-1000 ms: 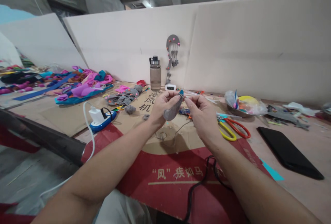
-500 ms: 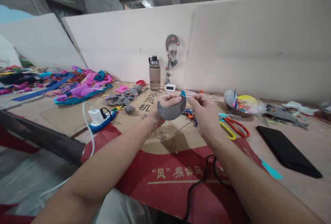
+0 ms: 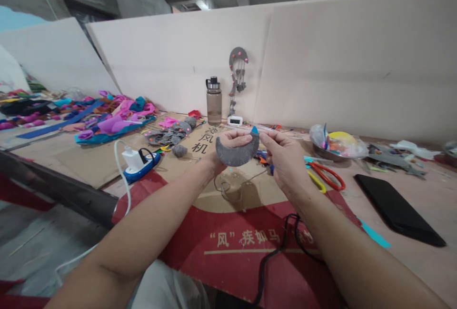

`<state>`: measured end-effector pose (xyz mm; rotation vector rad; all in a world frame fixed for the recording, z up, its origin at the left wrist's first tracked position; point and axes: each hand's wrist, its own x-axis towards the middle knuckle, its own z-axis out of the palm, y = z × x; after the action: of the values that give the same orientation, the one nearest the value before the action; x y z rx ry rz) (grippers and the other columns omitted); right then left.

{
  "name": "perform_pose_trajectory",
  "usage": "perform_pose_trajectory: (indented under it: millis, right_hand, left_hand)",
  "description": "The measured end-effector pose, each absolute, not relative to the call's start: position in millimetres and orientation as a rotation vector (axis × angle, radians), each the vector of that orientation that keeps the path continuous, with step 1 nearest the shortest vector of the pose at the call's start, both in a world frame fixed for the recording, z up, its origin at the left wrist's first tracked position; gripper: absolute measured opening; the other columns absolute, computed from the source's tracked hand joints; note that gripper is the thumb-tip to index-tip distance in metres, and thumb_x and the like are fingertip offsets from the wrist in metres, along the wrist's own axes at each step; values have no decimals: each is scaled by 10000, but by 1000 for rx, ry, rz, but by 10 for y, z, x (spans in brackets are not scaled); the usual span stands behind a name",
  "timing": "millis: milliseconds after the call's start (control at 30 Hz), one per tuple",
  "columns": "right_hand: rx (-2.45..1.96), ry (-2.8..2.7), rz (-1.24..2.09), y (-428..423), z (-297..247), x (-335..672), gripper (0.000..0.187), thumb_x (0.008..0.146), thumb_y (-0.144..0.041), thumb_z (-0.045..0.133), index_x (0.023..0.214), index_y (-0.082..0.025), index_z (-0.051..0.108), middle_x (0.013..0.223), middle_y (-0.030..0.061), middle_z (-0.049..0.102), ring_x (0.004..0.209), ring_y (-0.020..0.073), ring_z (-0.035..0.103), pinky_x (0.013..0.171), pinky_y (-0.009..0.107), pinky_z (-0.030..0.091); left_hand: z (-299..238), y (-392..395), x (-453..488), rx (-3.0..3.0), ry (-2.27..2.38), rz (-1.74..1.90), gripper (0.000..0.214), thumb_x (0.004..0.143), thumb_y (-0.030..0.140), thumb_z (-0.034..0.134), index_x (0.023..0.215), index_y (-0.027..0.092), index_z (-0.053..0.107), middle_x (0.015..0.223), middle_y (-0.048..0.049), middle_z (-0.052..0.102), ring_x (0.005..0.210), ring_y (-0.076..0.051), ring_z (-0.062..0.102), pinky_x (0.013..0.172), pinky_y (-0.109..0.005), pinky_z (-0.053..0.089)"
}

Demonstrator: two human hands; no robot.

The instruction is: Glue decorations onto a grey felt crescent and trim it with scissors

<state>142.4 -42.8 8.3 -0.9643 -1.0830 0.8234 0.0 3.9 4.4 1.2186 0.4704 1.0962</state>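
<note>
A grey felt crescent [image 3: 236, 153] is held up above the cardboard-covered table, its curve facing me. My left hand [image 3: 225, 144] grips its left end, fingers curled behind it. At the crescent's right tip my right hand [image 3: 282, 157] pinches a small blue piece [image 3: 254, 130]. A thin thread [image 3: 246, 179] hangs down from the hands to the cardboard below.
Red and yellow scissors [image 3: 326, 179] lie right of my right hand, a black phone [image 3: 396, 209] further right. A metal bowl of coloured scraps [image 3: 333, 144], water bottle [image 3: 214, 102], small timer [image 3: 234, 120], grey felt pieces [image 3: 167, 135], a charger on a power strip [image 3: 137, 162] and pink fabric [image 3: 114, 118] surround the work spot.
The grey felt piece has been turned from edge-on to show its full crescent face. Both hands stay together at the same spot above the cardboard.
</note>
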Motion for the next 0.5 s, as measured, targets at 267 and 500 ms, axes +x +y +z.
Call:
perform_pose_trajectory:
  millis: [267,500]
  right_hand:
    - [-968,-1034,1022,-491,172,1414,375,549,-466,832,683,-190,618,541,-91,425,472,49,259,424,230,178]
    - [-941,-1037,1061,-482,160,1407,383,547,-460,844,685,-185,618,552,-92,418,472,43,260,428,225,167]
  left_hand:
    - [94,66,-91,1289,493,1046,306,610,396,880,735,159,731,697,-55,712,595,-160,642,575,-296,501]
    - [69,104,-80,1310,480,1051,322,589,440,885,671,190,698,652,-40,684,548,-142,607,516,-275,475]
